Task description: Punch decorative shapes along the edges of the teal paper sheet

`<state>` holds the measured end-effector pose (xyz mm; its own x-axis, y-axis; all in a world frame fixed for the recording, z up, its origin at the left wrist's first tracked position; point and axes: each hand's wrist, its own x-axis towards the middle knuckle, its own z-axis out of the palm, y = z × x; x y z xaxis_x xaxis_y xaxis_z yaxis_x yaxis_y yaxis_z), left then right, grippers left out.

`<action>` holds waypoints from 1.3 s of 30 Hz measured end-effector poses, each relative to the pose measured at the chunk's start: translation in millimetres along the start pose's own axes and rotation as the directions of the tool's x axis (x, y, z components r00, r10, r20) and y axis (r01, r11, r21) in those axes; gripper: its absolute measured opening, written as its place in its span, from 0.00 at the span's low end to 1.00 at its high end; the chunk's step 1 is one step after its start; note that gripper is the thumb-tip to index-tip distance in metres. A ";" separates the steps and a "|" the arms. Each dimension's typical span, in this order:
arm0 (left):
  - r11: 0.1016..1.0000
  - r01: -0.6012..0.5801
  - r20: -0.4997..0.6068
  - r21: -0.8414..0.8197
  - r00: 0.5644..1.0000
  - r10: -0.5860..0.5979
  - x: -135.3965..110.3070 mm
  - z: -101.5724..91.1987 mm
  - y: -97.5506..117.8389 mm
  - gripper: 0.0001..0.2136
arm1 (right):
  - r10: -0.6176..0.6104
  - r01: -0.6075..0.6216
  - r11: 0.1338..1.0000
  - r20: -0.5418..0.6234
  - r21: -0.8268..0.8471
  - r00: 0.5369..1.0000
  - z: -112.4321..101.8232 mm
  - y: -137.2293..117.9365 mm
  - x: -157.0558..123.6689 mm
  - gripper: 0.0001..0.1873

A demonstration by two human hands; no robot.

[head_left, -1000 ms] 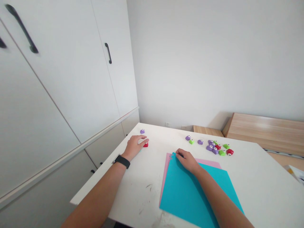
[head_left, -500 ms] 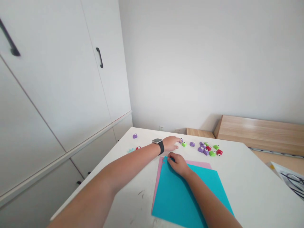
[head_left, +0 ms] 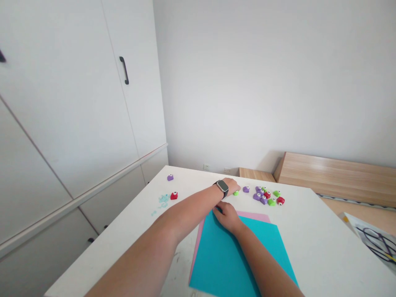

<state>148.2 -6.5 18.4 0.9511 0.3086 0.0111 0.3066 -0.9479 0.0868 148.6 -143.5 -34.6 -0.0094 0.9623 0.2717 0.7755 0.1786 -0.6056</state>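
Punch (head_left: 236,193), green, at my left hand (head_left: 230,186), grip unclear; teal sheet (head_left: 238,255) over pink sheet (head_left: 253,214), under my curled right hand (head_left: 227,217).

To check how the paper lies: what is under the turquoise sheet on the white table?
A pink sheet lies under the turquoise sheet, showing only as strips along its top and left edges. The rest of the pink sheet is covered, so I cannot see what else is beneath. The right hand covers the top corner.

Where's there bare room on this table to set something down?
Widest patch: right of the teal sheet, below the cluster of colored pieces. Smaller: between the red piece and the left hand. The cluster itself is crowded.
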 end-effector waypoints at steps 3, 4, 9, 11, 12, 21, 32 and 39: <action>1.000 0.015 -0.001 -0.007 1.000 -0.015 -10.4 -2.6 -6.1 0.08 | 0.012 -0.012 1.000 -0.002 -0.009 1.000 0.3 1.8 0.1 0.08; 1.000 0.020 -0.006 -0.012 1.000 -0.020 -14.4 -3.3 -7.7 0.09 | 0.009 -0.009 1.000 -0.006 -0.012 1.000 0.5 2.1 0.2 0.07; 0.996 0.050 -0.112 -0.071 0.992 -0.057 -34.6 -14.6 -15.9 0.10 | -0.014 0.014 1.000 -0.010 -0.008 1.000 2.4 2.4 0.1 0.06; 0.990 0.064 -0.197 -0.122 0.976 -0.087 -47.2 -24.9 -22.4 0.11 | -0.014 0.013 1.000 -0.006 -0.002 1.000 3.3 2.7 -0.3 0.07; 0.986 0.072 -0.242 -0.152 0.964 -0.107 -56.3 -30.4 -26.3 0.12 | -0.013 0.013 1.000 -0.004 0.001 1.000 3.6 2.8 -0.6 0.07; 0.931 0.211 -0.392 -0.297 0.862 -0.320 -205.6 -18.1 -32.7 0.10 | 0.000 0.000 0.999 0.016 0.042 1.000 1.0 1.0 -2.6 0.10; 0.912 0.155 -0.245 -0.379 0.934 -0.260 -242.7 4.4 -6.3 0.12 | 0.029 -0.030 0.999 0.010 0.035 1.000 0.0 2.2 -4.5 0.09; 0.919 0.117 -0.239 -0.377 0.946 -0.219 -241.8 7.6 -3.3 0.13 | 0.041 -0.042 0.998 0.021 0.046 0.999 0.1 4.5 -2.8 0.10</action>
<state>-82.5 -78.5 7.8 0.8239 0.5182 0.2294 0.3788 -0.8048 0.4570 152.0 -145.3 -38.1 0.0094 0.9730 0.2307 0.7450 0.1471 -0.6507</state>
